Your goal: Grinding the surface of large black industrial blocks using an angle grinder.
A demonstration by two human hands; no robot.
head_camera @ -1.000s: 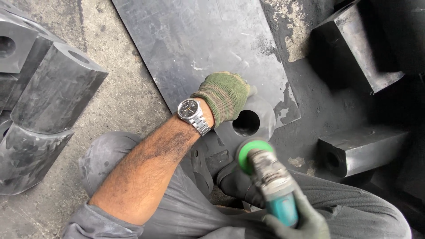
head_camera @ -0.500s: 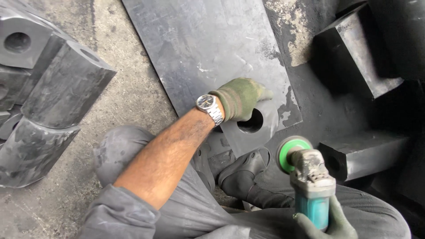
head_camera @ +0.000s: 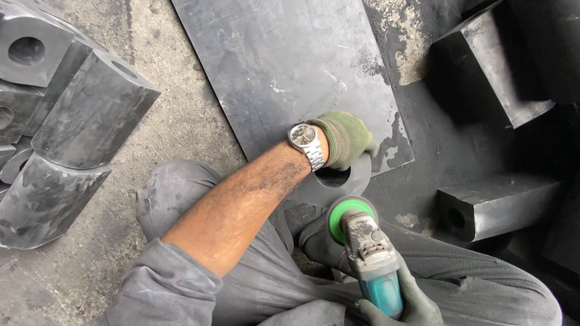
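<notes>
Left hand point(head_camera: 345, 140): your fingers curl down on the sheet point(head_camera: 284, 72) at its near edge.
Right hand point(head_camera: 417, 305): wrapped round the grinder point(head_camera: 368, 253).
Risk: the disc could catch your knee.

My left hand point(head_camera: 345, 140) rests on the flat black sheet point(head_camera: 284, 66), and most of that sheet is open. Big black blocks point(head_camera: 72, 127) stand on the floor to my left. More black blocks point(head_camera: 495, 205) crowd the right, near my grinder point(head_camera: 368, 253).
</notes>
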